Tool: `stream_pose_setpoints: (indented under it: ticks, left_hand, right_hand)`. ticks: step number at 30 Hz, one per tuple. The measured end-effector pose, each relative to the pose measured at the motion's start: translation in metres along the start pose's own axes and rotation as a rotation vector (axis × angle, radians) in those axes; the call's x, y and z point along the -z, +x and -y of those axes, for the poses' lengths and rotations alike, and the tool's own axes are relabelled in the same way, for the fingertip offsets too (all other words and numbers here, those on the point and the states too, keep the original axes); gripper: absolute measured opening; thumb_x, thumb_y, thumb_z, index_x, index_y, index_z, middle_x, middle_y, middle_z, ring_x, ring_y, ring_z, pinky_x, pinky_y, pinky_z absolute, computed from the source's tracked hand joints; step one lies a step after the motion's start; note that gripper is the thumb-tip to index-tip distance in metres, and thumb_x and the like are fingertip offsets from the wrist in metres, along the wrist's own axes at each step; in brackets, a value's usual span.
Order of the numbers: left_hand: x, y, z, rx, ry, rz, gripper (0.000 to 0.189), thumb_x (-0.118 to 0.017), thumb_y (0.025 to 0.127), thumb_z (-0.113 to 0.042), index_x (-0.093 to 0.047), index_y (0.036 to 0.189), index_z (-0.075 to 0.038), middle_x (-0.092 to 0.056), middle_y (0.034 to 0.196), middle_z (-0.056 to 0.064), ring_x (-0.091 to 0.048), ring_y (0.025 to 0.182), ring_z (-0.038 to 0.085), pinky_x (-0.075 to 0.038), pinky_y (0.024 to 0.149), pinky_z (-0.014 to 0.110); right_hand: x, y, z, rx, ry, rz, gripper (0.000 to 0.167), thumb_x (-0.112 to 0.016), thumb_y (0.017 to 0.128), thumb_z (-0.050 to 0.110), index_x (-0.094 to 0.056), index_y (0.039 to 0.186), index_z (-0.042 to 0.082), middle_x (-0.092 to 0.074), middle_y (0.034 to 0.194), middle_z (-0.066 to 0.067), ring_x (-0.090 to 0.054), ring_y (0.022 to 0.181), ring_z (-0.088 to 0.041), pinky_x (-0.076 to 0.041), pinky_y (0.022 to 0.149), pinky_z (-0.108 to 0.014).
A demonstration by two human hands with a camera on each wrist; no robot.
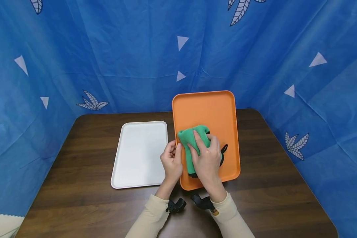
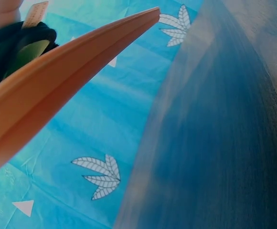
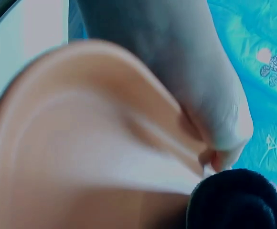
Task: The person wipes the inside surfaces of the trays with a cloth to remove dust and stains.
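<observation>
My left hand (image 1: 171,164) grips the left rim of an orange tray (image 1: 218,109), thumb on the inner side. The tray is held up off the table, its face toward me; the left wrist view shows the tray (image 2: 76,62) nearly edge-on. Bunched against its inner face is a green cloth (image 1: 190,140) with black edging and a black loop, held by my right hand (image 1: 206,160) with the fingers over it. In the right wrist view the left hand (image 3: 215,109) pinches the tray's rim (image 3: 95,47), and a dark part of the cloth (image 3: 234,200) shows below.
A white tray (image 1: 141,153) lies flat on the brown wooden table (image 1: 86,185), left of the orange one. Blue patterned curtains (image 1: 131,49) surround the table at the back and sides. Black wrist mounts (image 1: 176,205) sit at both cuffs.
</observation>
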State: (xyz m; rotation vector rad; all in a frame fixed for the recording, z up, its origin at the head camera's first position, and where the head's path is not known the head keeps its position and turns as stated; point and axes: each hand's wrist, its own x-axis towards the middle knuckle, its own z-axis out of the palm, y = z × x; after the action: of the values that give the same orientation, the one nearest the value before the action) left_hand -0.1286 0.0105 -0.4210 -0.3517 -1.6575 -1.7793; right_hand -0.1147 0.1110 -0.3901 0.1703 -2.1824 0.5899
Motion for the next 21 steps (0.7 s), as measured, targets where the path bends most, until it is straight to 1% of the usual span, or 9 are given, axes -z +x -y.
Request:
stream_pose_setpoints:
  ticks: [2,3,6,10,16,21]
  left_hand:
    - [0.000,0.001,-0.006,-0.014,0.004,-0.002,0.007,-0.053,0.088,0.017,-0.059,0.092,0.018,-0.050,0.057,0.020,-0.039,0.055,0.001,-0.032,0.045,0.016]
    - [0.000,0.001,-0.007,-0.018,0.006,-0.004,0.007,-0.053,0.088,0.018,-0.059,0.091,0.018,-0.050,0.057,0.020,-0.039,0.055,0.001,-0.033,0.045,0.017]
    - [-0.001,-0.001,0.004,-0.022,0.008,-0.010,0.008,-0.053,0.088,0.018,-0.060,0.092,0.018,-0.050,0.058,0.020,-0.040,0.055,0.001,-0.033,0.045,0.017]
    - [-0.001,-0.004,0.020,-0.005,0.007,-0.011,0.010,-0.054,0.087,0.018,-0.061,0.094,0.017,-0.056,0.061,0.022,-0.041,0.056,0.001,-0.034,0.045,0.017]
    - [0.000,-0.006,0.024,-0.001,-0.017,-0.009,0.009,-0.055,0.091,0.012,-0.063,0.096,0.013,-0.061,0.065,0.021,-0.044,0.057,0.002,-0.036,0.046,0.017]
    - [0.002,-0.005,0.024,-0.013,-0.023,-0.007,0.010,-0.055,0.092,0.009,-0.063,0.097,0.013,-0.061,0.065,0.020,-0.045,0.057,0.002,-0.037,0.046,0.017]
  right_hand:
    - [0.001,0.000,-0.004,-0.010,-0.003,-0.006,0.044,-0.082,0.079,0.019,-0.071,0.120,0.010,-0.057,0.103,-0.027,-0.056,0.093,-0.038,-0.052,0.073,-0.051]
    - [0.002,0.000,-0.006,-0.016,-0.004,-0.007,0.044,-0.082,0.079,0.019,-0.071,0.120,0.010,-0.057,0.103,-0.028,-0.056,0.093,-0.038,-0.052,0.073,-0.051]
    - [0.005,0.002,-0.013,-0.038,-0.003,-0.009,0.044,-0.081,0.080,0.019,-0.070,0.121,0.008,-0.057,0.104,-0.029,-0.056,0.094,-0.039,-0.052,0.074,-0.052]
    - [0.010,0.005,-0.021,-0.094,0.007,-0.005,0.044,-0.080,0.081,0.019,-0.069,0.123,0.008,-0.055,0.105,-0.029,-0.054,0.095,-0.039,-0.051,0.074,-0.053]
    - [0.016,0.006,-0.035,-0.212,0.033,-0.002,0.045,-0.078,0.083,0.019,-0.067,0.126,0.009,-0.052,0.110,-0.029,-0.052,0.100,-0.040,-0.047,0.077,-0.054]
    - [0.023,0.009,-0.048,-0.293,0.031,-0.005,0.045,-0.077,0.085,0.020,-0.066,0.127,0.008,-0.050,0.112,-0.030,-0.050,0.103,-0.042,-0.045,0.081,-0.056]
